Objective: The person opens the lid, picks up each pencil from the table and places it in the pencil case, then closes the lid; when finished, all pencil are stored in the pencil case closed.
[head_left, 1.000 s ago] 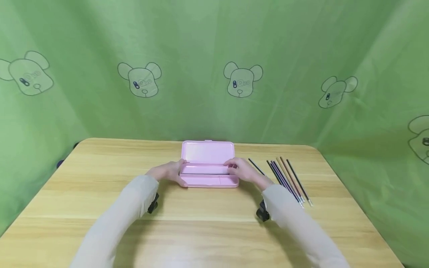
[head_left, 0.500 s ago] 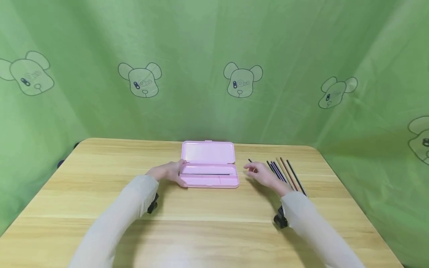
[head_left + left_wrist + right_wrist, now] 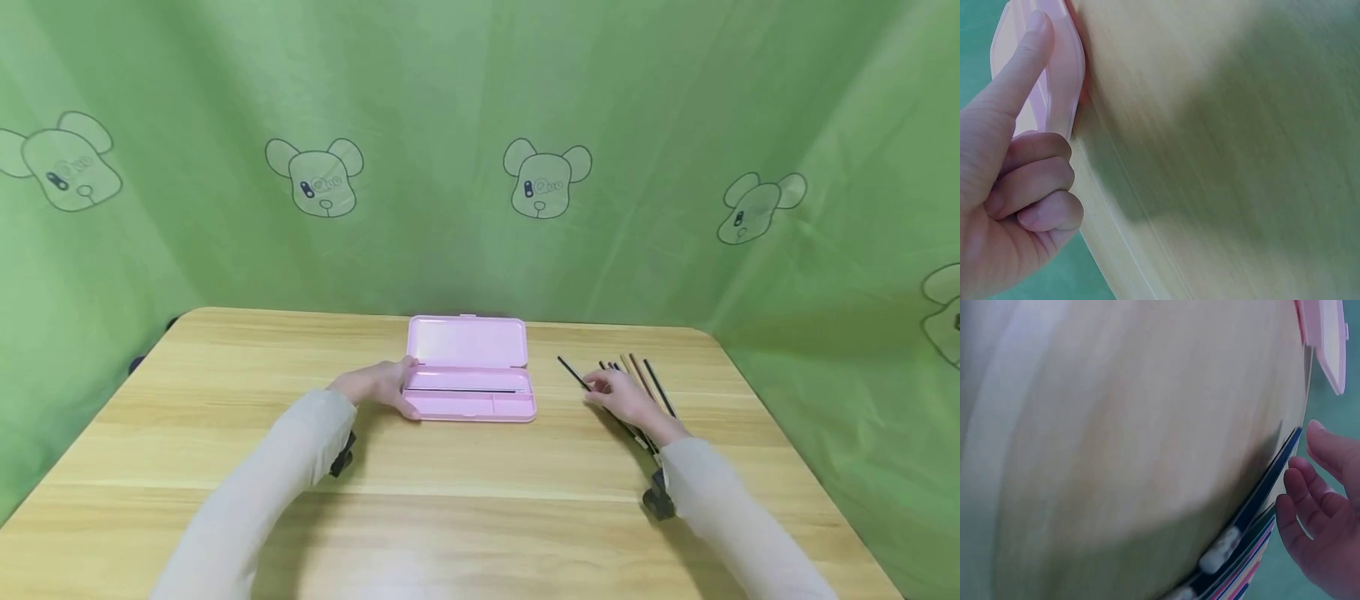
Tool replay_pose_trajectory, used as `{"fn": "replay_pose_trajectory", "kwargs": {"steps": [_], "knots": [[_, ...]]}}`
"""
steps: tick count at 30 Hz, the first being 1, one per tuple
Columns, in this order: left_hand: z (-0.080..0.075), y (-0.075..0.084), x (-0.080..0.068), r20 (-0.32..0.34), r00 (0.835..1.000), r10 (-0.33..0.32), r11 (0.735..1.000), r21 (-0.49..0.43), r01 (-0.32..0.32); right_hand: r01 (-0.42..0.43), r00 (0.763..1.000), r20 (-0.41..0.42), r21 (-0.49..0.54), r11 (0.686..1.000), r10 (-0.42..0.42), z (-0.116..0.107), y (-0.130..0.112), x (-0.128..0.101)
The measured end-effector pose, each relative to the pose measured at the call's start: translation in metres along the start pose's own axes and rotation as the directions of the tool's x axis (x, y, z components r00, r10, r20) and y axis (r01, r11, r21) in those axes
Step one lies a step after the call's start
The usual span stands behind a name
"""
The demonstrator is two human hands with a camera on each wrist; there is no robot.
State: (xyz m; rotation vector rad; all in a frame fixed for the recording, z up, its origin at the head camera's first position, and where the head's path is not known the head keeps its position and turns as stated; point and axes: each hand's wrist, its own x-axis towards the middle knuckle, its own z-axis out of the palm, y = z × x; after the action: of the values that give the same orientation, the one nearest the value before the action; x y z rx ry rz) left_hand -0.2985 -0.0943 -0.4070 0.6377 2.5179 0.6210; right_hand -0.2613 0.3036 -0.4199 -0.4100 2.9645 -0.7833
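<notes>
A pink pencil case (image 3: 471, 406) lies open on the table, its lid (image 3: 467, 342) tilted back. A dark pencil (image 3: 461, 390) lies lengthwise inside it. My left hand (image 3: 380, 387) grips the case's left end, the thumb over its near corner; in the left wrist view the other visible fingers are curled. To the right, my right hand (image 3: 621, 397) is over a dark pencil (image 3: 572, 372) lying aslant on the table. In the right wrist view its fingertips (image 3: 1289, 476) are beside that pencil, with the thumb apart from the fingers. The hand hides part of the pencil in the head view.
Several more pencils (image 3: 659, 388) lie fanned out beneath and to the right of my right hand. Their white ends point toward me. Behind the wooden table (image 3: 450, 533) hangs a green curtain (image 3: 450, 250). Black wrist cameras sit under both sleeves.
My right hand has moved right, from the pencil case to the dark pencil on the table. The pencil in the case came into fuller view. My left hand has kept its place.
</notes>
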Motion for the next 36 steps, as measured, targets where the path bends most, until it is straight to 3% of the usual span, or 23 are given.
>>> {"fn": "replay_pose_trajectory", "kwargs": {"steps": [10, 36], "knots": [[0.0016, -0.0026, 0.0027, 0.008, 1.0, -0.006, 1.0, -0.008, 0.006, -0.044, 0.998, 0.038, -0.025, 0.999, 0.045, 0.0008, 0.007, -0.0039], [0.0005, -0.0015, 0.0037, 0.025, 1.0, -0.015, 1.0, 0.027, 0.014, 0.013, 1.0, 0.028, -0.039, 0.999, -0.012, 0.0037, 0.0035, 0.0029]]}}
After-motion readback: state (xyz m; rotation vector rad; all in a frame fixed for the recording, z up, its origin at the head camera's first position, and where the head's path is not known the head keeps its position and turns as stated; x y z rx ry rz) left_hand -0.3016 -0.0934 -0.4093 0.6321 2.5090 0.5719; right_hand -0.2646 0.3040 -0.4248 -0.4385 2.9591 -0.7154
